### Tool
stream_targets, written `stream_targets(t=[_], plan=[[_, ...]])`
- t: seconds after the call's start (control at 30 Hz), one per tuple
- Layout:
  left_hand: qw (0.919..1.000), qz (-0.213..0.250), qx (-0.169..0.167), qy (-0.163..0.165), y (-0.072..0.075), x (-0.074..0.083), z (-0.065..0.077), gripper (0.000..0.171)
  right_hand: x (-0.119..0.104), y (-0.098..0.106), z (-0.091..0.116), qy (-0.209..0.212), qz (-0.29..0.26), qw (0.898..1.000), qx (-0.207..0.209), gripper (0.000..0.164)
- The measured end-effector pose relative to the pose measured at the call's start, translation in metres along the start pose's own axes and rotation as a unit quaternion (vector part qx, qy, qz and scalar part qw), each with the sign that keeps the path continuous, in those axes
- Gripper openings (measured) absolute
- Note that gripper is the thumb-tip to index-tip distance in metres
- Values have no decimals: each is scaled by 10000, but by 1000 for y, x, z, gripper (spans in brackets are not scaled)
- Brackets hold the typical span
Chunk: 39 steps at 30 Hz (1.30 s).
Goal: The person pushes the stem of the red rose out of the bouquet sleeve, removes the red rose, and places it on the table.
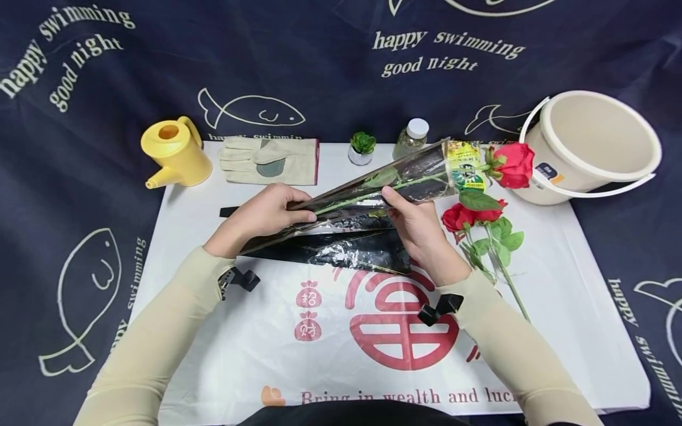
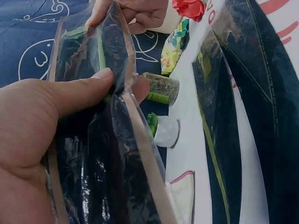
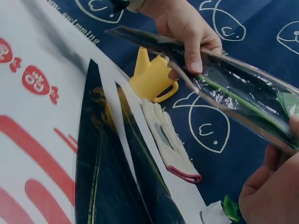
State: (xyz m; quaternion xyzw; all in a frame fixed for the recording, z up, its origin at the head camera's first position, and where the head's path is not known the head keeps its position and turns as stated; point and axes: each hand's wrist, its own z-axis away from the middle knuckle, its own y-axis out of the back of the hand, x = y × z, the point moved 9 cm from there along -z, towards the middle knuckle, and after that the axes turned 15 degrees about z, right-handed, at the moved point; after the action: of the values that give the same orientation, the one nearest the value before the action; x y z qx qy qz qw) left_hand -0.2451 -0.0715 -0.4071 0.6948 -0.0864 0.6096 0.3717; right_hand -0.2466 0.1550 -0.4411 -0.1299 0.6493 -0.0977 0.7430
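A long, tapered flower sleeve (image 1: 362, 195) of clear and dark film slants above the table, with a green rose stem inside. The red bloom (image 1: 514, 165) sticks out past the wide end at the right. My left hand (image 1: 269, 210) pinches the sleeve near its narrow part, thumb over the stem in the left wrist view. Farther up, my right hand (image 1: 421, 234) holds the sleeve from below, its thumb on the film near the stem. More black sleeves (image 1: 351, 248) lie flat on the table beneath. Two red roses (image 1: 469, 216) with leafy stems rest right of my right hand.
Along the back stand a yellow watering can (image 1: 181, 157), work gloves (image 1: 237, 160), a small potted succulent (image 1: 362, 145) and a white-capped jar (image 1: 409, 141). A yellow-green packet (image 1: 462, 155) lies behind the sleeve's wide end. A beige bucket (image 1: 556, 186) stands at the back right.
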Motion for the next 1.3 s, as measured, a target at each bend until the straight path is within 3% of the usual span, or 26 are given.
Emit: stream_targets(t=[0.17, 0.37, 0.5, 0.6, 0.73, 0.93, 1.1, 1.3], plan=[[9995, -98, 287, -21, 11, -7, 10, 11, 0, 10, 2, -332, -55, 9994, -117, 35], [9975, -38, 693, 157, 27, -21, 21, 10, 6, 25, 11, -788, 317, 9961, -225, 25], [9966, 55, 785, 247, 31, -28, 25, 12, -7, 36, 16, -577, -380, 9976, 45, 13], [9960, 74, 843, 284, 33, -31, 27, 12, -27, 41, 15, -233, -1134, 9932, 95, 15], [9960, 138, 849, 253, 32, -30, 29, 10, -41, 50, 10, -217, -1595, 9864, 330, 27], [9970, 144, 716, 248, 26, -30, 28, 10, -38, 58, 5, -466, -1509, 9852, 663, 41], [9980, 10, 574, 249, 22, -32, 29, 9, -33, 60, 0, -497, -1467, 9848, 781, 29], [9980, -319, 552, -6, 22, -29, 32, 5, -23, 59, -6, -745, -1276, 9855, 838, 19]])
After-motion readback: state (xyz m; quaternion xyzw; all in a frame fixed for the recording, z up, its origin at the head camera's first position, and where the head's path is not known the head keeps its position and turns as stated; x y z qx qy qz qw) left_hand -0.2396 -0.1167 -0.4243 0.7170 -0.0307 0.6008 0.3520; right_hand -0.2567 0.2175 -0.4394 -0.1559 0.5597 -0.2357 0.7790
